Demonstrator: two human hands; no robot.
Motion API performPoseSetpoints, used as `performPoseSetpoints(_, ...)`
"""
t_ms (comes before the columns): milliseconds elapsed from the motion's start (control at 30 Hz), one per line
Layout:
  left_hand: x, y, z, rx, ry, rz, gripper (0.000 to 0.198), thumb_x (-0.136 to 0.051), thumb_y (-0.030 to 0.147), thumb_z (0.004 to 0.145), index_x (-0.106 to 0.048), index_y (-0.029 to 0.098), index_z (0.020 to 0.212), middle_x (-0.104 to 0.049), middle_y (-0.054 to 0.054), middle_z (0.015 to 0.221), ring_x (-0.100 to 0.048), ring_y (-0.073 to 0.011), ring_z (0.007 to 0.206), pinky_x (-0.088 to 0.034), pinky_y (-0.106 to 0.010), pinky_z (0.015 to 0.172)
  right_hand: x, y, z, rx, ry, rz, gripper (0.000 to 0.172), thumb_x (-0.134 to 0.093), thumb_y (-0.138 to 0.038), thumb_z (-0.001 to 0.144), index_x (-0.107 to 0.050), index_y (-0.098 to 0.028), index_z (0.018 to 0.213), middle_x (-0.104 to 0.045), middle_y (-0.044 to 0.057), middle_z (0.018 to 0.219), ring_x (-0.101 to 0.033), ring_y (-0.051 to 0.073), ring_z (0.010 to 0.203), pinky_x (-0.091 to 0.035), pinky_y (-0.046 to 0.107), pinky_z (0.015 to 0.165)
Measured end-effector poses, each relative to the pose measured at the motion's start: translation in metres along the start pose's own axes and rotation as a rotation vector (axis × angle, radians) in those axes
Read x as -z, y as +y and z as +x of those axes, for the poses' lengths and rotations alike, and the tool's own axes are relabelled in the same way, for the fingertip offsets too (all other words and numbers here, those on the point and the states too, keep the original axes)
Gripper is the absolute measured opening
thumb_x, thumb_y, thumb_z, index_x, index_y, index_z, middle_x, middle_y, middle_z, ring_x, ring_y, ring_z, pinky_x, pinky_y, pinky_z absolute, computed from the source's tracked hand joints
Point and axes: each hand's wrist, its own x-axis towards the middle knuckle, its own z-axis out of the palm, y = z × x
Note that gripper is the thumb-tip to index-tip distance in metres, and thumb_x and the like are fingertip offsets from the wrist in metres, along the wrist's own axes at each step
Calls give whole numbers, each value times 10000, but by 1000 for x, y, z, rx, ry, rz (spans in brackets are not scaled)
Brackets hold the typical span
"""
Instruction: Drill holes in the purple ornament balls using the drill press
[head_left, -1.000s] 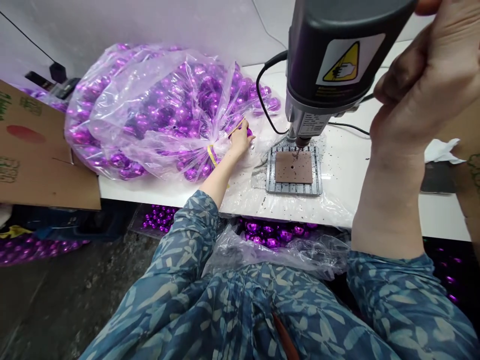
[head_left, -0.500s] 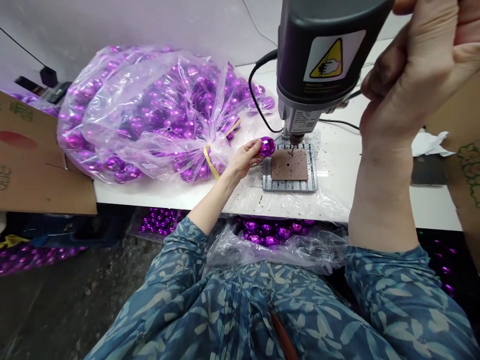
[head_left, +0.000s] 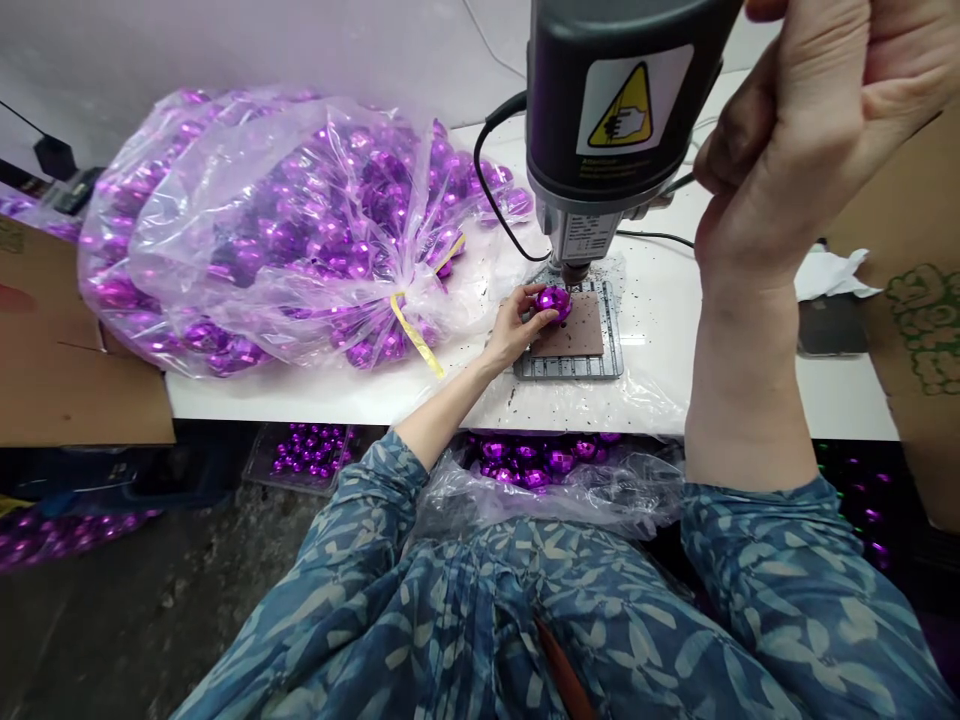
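Note:
A shiny purple faceted ball is pinched between the thumb and fingers of my left hand, over the left part of a brown board on a slotted metal base. Just above the ball is the chuck of a black drill press with a yellow warning label. At the upper right, my right hand is closed beside the drill body; what its fingers wrap around is hidden.
A tied clear bag of purple balls fills the table's left side. Cardboard boxes flank both sides. A phone with white tissue lies right. Below the front edge is an open bag of balls.
My left hand has carried the purple ball rightward, from beside the board to over it, beneath the chuck. The view has shifted slightly; my right hand stays closed beside the drill.

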Motion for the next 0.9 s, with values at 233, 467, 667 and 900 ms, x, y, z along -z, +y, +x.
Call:
performPoseSetpoints(233, -10, -7, -10, -100, 60, 265, 649, -976, 562, 805, -725, 297, 1342, -756, -119, 1350, -645, -365, 1393, -529, -590, 1205, 0, 2, -1, -1, 9, 25, 594, -640, -766, 567, -551, -198, 713, -277, -105, 471, -318, -19, 378, -175, 200, 398)
performPoseSetpoints(467, -15, -12, -15, -132, 7, 388, 688, -921, 559, 871, -679, 321, 1470, -665, -130, 1476, -527, -372, 1518, -450, -593, 1289, 2, 2, -6, 36, 9, 1, 551, -670, -725, 658, -577, -188, 735, -252, -98, 485, -352, -22, 386, -155, 200, 401)
performPoseSetpoints(667, -15, -2, -16, -105, 0, 311, 664, -939, 527, 848, -704, 300, 1426, -684, -145, 1438, -535, -392, 1497, -446, -602, 1283, 10, 13, -27, 227, 74, 59, 407, -697, -527, 912, -624, -144, 797, -370, -86, 566, -368, -41, 405, -140, 176, 434)
performPoseSetpoints(900, -17, 0, -18, -93, 7, 284, 623, -942, 470, 849, -707, 311, 1403, -691, -128, 1427, -513, -389, 1505, -431, -610, 1290, 25, 30, -49, 321, 93, -20, 406, -672, -552, 994, -644, -170, 861, -445, -78, 596, -335, -37, 396, -171, 197, 448)
